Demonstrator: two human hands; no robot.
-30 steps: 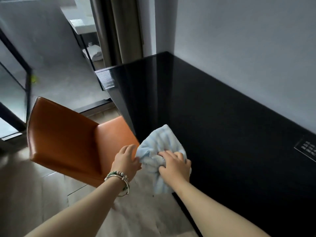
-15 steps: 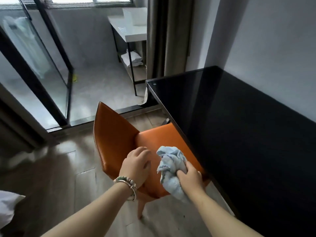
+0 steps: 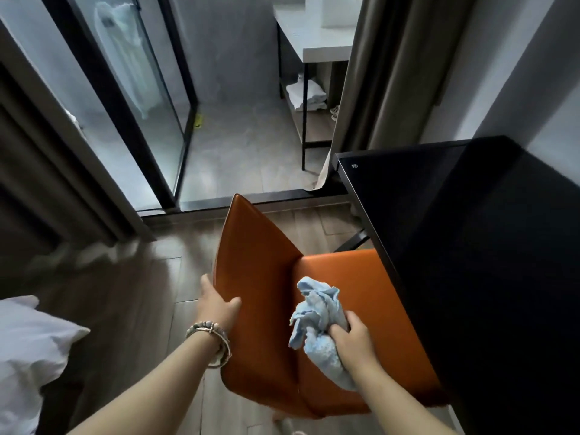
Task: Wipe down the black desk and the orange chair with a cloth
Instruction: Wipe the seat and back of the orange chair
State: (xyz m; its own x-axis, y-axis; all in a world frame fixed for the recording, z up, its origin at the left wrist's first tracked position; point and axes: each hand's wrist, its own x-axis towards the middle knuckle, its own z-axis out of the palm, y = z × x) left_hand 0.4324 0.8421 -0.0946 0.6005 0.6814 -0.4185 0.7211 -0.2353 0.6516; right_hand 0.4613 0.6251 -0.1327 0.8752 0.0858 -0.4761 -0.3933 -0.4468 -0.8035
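The orange chair [image 3: 260, 277] stands in the lower middle, its seat partly tucked under the black desk [image 3: 470, 246] on the right. My left hand [image 3: 218, 304] grips the edge of the chair's backrest, thumb on the front face and fingers behind it. My right hand [image 3: 353, 339] holds a crumpled light blue cloth [image 3: 317, 312] bunched in its fingers, over the seat close to the backrest. Whether the cloth touches the seat I cannot tell.
A white pillow [image 3: 28, 350] lies at the lower left. Beyond the chair are a glass shower partition [image 3: 131, 89], a dark floor sill, a curtain [image 3: 376, 73], and a white vanity [image 3: 320, 36] with folded towels on its lower shelf. Wood flooring surrounds the chair.
My right hand carried the cloth off the desk and over the chair seat. My left hand shifted from the seat to the backrest's edge. The view swung left and down.
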